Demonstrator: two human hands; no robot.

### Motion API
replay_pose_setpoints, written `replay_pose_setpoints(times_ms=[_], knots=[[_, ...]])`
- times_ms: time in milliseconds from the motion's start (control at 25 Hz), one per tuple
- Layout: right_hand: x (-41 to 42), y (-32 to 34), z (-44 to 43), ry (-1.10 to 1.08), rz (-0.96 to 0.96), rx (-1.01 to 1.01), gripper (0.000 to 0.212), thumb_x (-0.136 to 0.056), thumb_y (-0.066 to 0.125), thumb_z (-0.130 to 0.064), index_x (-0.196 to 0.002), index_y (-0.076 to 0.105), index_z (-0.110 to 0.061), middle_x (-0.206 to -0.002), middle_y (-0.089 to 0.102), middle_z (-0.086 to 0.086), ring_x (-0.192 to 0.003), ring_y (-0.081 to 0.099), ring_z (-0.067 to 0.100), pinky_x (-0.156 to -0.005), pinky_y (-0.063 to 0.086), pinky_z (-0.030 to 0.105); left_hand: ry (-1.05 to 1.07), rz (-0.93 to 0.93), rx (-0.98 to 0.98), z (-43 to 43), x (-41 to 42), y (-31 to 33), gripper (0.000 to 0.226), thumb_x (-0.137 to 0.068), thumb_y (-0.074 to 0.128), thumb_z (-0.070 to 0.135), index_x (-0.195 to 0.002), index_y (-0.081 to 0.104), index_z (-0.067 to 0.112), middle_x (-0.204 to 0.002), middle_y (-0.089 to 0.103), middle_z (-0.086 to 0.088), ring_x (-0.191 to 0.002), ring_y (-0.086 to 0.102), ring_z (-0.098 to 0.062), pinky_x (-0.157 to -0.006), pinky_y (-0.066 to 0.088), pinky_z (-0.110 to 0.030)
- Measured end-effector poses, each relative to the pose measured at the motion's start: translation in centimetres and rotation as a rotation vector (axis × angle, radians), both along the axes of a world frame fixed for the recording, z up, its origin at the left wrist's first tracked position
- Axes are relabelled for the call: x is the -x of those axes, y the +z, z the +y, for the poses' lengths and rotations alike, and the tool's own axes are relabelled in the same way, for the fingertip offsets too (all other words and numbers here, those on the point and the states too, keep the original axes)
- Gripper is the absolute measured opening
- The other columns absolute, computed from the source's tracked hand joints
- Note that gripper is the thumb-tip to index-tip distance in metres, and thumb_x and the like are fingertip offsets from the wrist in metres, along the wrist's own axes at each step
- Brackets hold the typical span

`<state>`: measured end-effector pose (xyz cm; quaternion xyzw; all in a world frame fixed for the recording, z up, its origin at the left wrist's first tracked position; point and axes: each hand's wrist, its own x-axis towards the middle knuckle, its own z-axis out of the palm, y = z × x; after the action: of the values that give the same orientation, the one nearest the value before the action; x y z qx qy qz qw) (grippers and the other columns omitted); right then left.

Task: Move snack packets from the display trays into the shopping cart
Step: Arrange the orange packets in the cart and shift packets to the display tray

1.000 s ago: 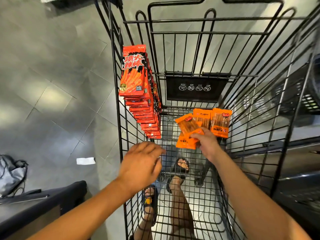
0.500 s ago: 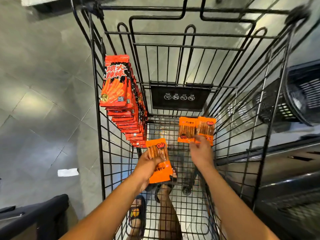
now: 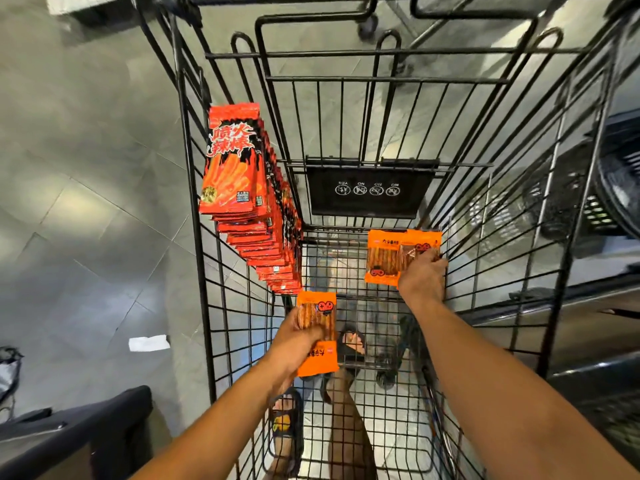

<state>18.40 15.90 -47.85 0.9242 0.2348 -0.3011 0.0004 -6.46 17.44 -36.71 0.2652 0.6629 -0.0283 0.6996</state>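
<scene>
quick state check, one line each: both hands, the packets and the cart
left hand: grips single orange packet, inside the cart
single orange packet: held upright, not set down
right hand: holds two orange packets by the right wall
two orange packets: overlapping, in hand
red packets: stacked in a row along the left wall
cart: holds the packets; floor mostly bare wire

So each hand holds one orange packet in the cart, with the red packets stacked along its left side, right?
Not quite. In the head view the right hand holds two orange packets, not one. The left hand does hold a single orange packet, and the red packets are stacked along the cart's left side.
</scene>
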Motion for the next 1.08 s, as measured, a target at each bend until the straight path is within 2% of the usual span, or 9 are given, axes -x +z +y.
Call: replay_pose_setpoints(times_ms=[80, 200, 320, 480, 600, 760, 920, 1000, 1080], knots=[[-0.1, -0.3, 0.0, 0.007, 0.011, 0.039, 0.08, -0.095, 0.06, -0.007, -0.155, 0.008, 0.004, -0.141, 0.032, 0.034, -0.108, 0.06, 0.043, -0.073, 0.052, 0.04, 0.005, -0.026, 0.013, 0.0, 0.4, -0.2, 0.039, -0.097, 0.062, 0.002, -0.128, 0.056, 0.025, -0.109, 0.077, -0.013, -0.103, 0.074, -0.034, -0.073, 0.064, -0.039], [-1.0, -1.4, -0.1, 0.044, -0.006, 0.121, 0.064, -0.093, 0.065, -0.019, -0.142, 0.033, 0.007, -0.133, 0.044, 0.028, -0.109, 0.057, 0.036, -0.064, 0.047, 0.03, 0.005, -0.032, 0.013, 0.1, 0.7, -0.1, 0.04, -0.096, 0.063, 0.002, -0.128, 0.055, 0.025, -0.108, 0.078, -0.013, -0.102, 0.074, -0.036, -0.082, 0.063, -0.049], [-1.2, -1.3, -0.3, 0.049, -0.025, 0.129, 0.049, -0.09, 0.068, -0.022, -0.125, 0.046, 0.005, -0.124, 0.048, 0.024, -0.105, 0.057, 0.034, -0.069, 0.053, 0.036, -0.021, -0.039, -0.001, 0.0, 0.9, -0.2, 0.041, -0.096, 0.063, 0.001, -0.127, 0.056, 0.026, -0.109, 0.077, -0.012, -0.104, 0.074, -0.035, -0.083, 0.063, -0.048], [0.1, -0.7, -1.0, -0.026, -0.011, 0.02, 0.047, -0.09, 0.071, -0.019, -0.121, 0.04, -0.001, -0.119, 0.053, 0.026, -0.1, 0.062, 0.042, -0.071, 0.049, 0.038, -0.039, -0.038, -0.007, -0.5, 1.0, -0.4, 0.04, -0.095, 0.064, 0.002, -0.127, 0.058, 0.026, -0.109, 0.078, -0.011, -0.102, 0.074, -0.034, -0.084, 0.063, -0.046], [-0.2, -0.2, -1.2, -0.086, 0.032, 0.024, 0.045, -0.087, 0.073, -0.032, -0.116, 0.051, -0.005, -0.114, 0.063, 0.021, -0.105, 0.063, 0.04, -0.08, 0.052, 0.045, -0.03, -0.012, -0.015, -0.8, 1.1, -0.2, 0.036, -0.094, 0.066, 0.005, -0.123, 0.061, 0.024, -0.108, 0.077, -0.012, -0.1, 0.074, -0.034, -0.086, 0.062, -0.044], [-0.7, 0.8, -1.5, -0.158, 0.142, -0.011, 0.041, -0.086, 0.071, -0.05, -0.109, 0.071, -0.016, -0.11, 0.07, 0.013, -0.104, 0.065, 0.035, -0.075, 0.043, 0.034, 0.03, -0.019, 0.013, -0.7, 1.5, 0.1, 0.033, -0.094, 0.059, 0.003, -0.123, 0.06, 0.02, -0.101, 0.074, -0.017, -0.087, 0.07, -0.032, -0.081, 0.058, -0.044], [0.9, 1.5, -4.1, -0.197, 0.267, -0.104, 0.041, -0.087, 0.075, -0.042, -0.115, 0.064, -0.014, -0.11, 0.07, 0.009, -0.108, 0.064, 0.032, -0.079, 0.043, 0.032, -0.005, -0.064, -0.024, -0.8, 1.6, 2.0, 0.034, -0.094, 0.054, -0.002, -0.12, 0.062, 0.017, -0.101, 0.076, -0.013, -0.084, 0.071, -0.023, -0.075, 0.061, -0.038], [2.4, 2.5, -6.0, -0.269, 0.397, -0.217, 0.031, -0.085, 0.078, -0.036, -0.106, 0.064, -0.018, -0.101, 0.071, 0.002, -0.101, 0.067, 0.028, -0.086, 0.053, 0.036, -0.051, -0.081, -0.083, -1.0, 1.8, 3.7, 0.03, -0.098, 0.054, -0.001, -0.118, 0.064, 0.019, -0.103, 0.078, -0.008, -0.084, 0.071, -0.017, -0.069, 0.06, -0.029], [4.2, 4.4, -8.3, -0.305, 0.505, -0.332, 0.022, -0.082, 0.081, -0.029, -0.094, 0.064, -0.021, -0.088, 0.071, -0.006, -0.088, 0.068, 0.021, -0.078, 0.057, 0.034, -0.09, -0.088, -0.138, -1.5, 2.5, 5.6, 0.027, -0.102, 0.054, 0.002, -0.115, 0.063, 0.023, -0.11, 0.075, -0.008, -0.089, 0.07, -0.014, -0.069, 0.056, -0.025]])
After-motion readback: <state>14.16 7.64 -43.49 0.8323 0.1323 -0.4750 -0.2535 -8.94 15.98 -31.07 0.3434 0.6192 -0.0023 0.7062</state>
